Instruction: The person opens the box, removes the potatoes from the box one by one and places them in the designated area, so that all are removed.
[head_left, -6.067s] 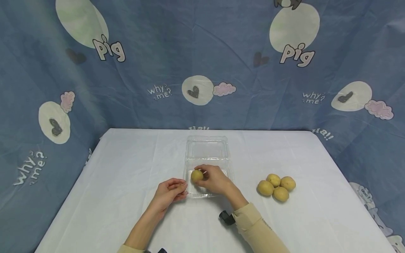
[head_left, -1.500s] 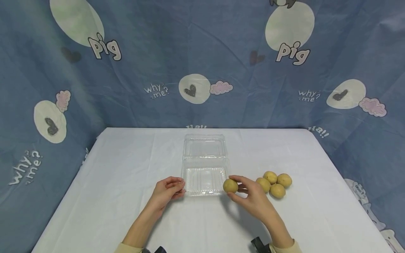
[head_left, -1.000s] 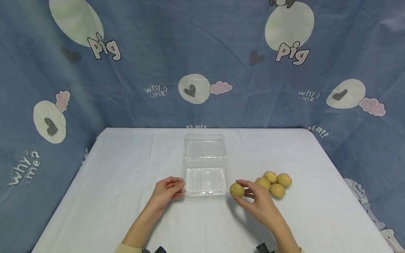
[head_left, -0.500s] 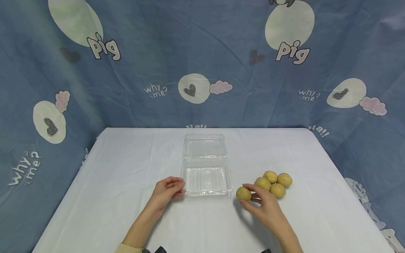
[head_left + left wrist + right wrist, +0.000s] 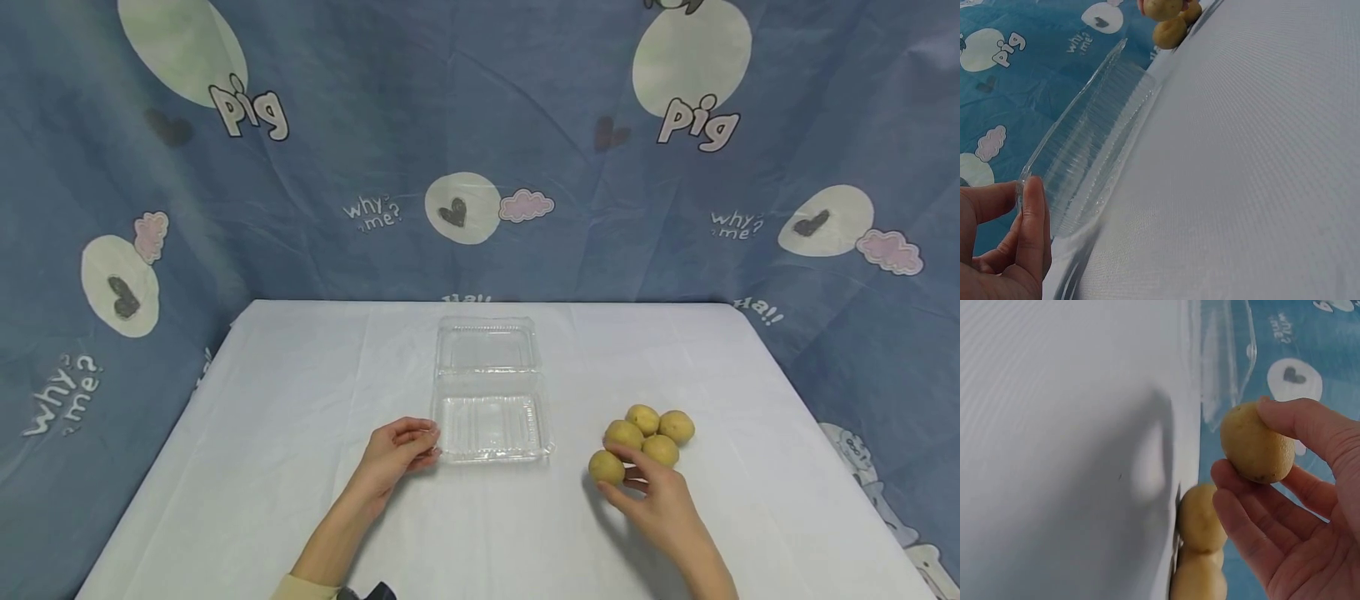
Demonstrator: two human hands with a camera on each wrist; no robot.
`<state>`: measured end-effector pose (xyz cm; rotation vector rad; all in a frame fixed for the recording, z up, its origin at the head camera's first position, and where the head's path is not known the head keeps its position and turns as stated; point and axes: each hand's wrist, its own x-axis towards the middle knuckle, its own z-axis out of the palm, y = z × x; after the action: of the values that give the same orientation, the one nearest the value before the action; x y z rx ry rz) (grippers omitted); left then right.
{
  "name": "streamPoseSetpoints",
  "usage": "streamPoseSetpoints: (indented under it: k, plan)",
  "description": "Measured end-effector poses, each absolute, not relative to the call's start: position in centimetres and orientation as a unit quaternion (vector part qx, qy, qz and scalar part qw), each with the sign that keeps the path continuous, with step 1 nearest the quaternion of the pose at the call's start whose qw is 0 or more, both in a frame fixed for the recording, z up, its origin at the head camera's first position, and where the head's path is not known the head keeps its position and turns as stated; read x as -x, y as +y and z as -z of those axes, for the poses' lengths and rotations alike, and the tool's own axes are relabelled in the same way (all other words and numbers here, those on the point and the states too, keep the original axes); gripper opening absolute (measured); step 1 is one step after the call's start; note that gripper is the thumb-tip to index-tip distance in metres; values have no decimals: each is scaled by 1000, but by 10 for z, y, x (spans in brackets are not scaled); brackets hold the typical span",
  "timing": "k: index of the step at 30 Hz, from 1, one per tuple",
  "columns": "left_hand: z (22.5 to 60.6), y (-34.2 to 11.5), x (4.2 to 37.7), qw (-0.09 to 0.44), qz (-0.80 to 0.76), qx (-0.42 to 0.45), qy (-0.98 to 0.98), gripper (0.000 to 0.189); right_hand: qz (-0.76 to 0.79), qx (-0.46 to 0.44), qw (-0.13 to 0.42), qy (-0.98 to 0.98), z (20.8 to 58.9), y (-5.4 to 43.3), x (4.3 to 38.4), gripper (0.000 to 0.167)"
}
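Between the thumb and fingertips of my right hand (image 5: 663, 508) is a small yellow potato (image 5: 606, 468). It hangs above the cloth, its shadow below it in the right wrist view. Several like potatoes (image 5: 661, 451) lie clustered just behind that hand, one (image 5: 1202, 519) showing below the held one in the right wrist view. A clear plastic clamshell box (image 5: 487, 429) lies with its lid laid back, and nothing is in it. My left hand (image 5: 393, 457) pinches the box's left rim; the left wrist view shows the thumb and fingers on its edge.
A white cloth (image 5: 300, 375) covers the table. Behind and at both sides hangs a blue printed curtain (image 5: 360, 100). The box's lid (image 5: 487, 346) extends toward the back of the table.
Earlier my right hand held the potato inside the box. It has since drawn the potato out to the right, close to the cluster. My left hand keeps its place at the box's rim.
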<state>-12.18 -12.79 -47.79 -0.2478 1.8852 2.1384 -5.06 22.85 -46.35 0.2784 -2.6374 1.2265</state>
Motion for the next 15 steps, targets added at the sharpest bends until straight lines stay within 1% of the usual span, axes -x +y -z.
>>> streamPoseSetpoints:
  k: [10,15]
  plan:
    - [478,-128,121,135,-739,87,654,26,-384,-63,115,-914,470,242,45,48]
    - [479,-128,122,134,-737,86,656,25,-373,-68,122,-917,473,248,44,51]
